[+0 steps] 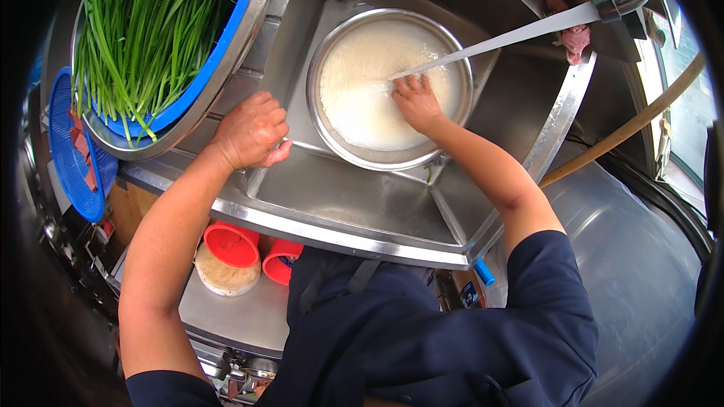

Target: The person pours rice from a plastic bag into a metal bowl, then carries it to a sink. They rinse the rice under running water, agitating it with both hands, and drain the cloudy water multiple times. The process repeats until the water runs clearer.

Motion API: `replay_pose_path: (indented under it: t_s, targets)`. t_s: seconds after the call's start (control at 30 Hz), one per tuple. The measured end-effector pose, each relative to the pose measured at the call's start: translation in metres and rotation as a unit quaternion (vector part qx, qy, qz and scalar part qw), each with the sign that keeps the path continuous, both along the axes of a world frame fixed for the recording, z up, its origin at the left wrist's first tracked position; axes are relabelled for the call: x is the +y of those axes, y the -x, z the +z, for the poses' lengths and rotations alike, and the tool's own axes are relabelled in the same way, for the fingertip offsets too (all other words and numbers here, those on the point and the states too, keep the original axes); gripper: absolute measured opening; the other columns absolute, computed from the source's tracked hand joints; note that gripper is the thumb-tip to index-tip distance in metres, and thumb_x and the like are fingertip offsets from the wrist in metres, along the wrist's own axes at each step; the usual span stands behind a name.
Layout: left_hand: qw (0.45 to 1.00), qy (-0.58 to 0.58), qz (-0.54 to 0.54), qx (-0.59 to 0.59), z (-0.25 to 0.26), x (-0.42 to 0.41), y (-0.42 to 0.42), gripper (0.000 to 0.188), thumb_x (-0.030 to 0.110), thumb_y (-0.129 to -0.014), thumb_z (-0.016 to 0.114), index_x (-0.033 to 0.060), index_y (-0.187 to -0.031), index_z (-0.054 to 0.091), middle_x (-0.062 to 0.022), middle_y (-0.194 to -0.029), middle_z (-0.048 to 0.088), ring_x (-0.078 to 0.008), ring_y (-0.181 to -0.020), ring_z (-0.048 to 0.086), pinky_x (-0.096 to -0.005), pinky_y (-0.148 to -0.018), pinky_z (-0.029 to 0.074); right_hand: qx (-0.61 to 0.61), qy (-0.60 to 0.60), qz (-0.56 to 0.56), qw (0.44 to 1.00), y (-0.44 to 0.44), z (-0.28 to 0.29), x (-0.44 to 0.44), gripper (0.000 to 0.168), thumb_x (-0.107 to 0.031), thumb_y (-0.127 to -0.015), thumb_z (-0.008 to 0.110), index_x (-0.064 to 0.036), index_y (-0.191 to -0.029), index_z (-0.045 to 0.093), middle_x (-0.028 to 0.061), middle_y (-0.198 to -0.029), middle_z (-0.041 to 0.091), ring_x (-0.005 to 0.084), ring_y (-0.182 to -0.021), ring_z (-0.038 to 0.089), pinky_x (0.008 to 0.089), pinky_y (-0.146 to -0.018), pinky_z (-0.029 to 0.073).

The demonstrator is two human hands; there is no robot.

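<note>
A round metal bowl stands in the stainless steel sink, holding cloudy whitish water with what looks like rice in it. Water runs from the faucet at the upper right in a slanting stream that lands in the bowl. The fingertips of my right hand dip into the water beside the stream; whether they hold anything is hidden. My left hand, curled into a fist with nothing visible in it, is over the sink's left ledge, between the bowl and a basin of green chives.
Long green chives fill a blue-lined metal basin at upper left. Below it is a blue plastic basket. Red plastic containers sit under the sink's front edge. A wooden pole slants at right, near a pink cloth.
</note>
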State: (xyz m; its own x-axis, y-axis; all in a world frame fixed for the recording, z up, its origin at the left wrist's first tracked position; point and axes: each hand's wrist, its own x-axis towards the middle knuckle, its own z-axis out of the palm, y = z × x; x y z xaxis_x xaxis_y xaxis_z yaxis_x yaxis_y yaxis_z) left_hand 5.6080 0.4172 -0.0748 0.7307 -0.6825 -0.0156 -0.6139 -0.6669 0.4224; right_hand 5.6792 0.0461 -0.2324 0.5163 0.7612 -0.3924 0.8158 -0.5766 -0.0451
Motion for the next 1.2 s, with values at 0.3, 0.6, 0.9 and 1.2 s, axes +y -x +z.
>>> replay_pose_path:
  t_s: [0.3,0.6,0.9,1.2]
  targets:
    - [1.000,0.005,0.009,0.006,-0.004,0.002,0.004,0.021,0.023,-0.069,0.074,0.0090,-0.060,0.061,-0.0052,-0.071,0.055,-0.0244,-0.078,0.057,-0.0349,-0.085,0.048,0.019,-0.165,-0.013,0.986,-0.001,0.026,0.092,0.042,-0.016,-0.084,0.061,-0.004,-0.124,0.062,0.0198,-0.140,0.052,0.0422,-0.137,0.041,0.0590,-0.110,0.033]
    - [1.000,-0.007,-0.004,0.013,-0.003,0.001,0.000,0.021,0.023,-0.068,0.074,0.0084,-0.060,0.061,-0.0052,-0.072,0.055,-0.0247,-0.079,0.057,-0.0348,-0.086,0.048,0.084,-0.028,-0.035,0.995,-0.013,-0.025,0.144,0.032,-0.027,-0.084,0.061,-0.011,-0.108,0.076,0.0100,-0.118,0.067,0.0314,-0.122,0.053,0.0574,-0.108,0.033]
    - [1.000,-0.004,0.001,0.002,-0.002,0.001,0.004,0.021,0.023,-0.068,0.074,0.0086,-0.061,0.061,-0.0057,-0.071,0.054,-0.0242,-0.078,0.057,-0.0349,-0.087,0.047,0.101,0.052,0.003,0.994,0.006,-0.017,0.083,0.028,-0.018,-0.088,0.053,-0.007,-0.101,0.075,0.0110,-0.111,0.069,0.0320,-0.121,0.054,0.0543,-0.110,0.035]
    - [1.000,0.008,0.001,-0.001,-0.005,0.001,0.003,0.021,0.022,-0.068,0.074,0.0086,-0.060,0.060,-0.0054,-0.070,0.054,-0.0244,-0.078,0.056,-0.0349,-0.085,0.048,0.048,-0.034,0.008,0.998,0.020,0.015,0.004,0.028,-0.016,-0.090,0.053,-0.007,-0.110,0.070,0.0130,-0.128,0.061,0.0375,-0.137,0.042,0.0594,-0.116,0.025]
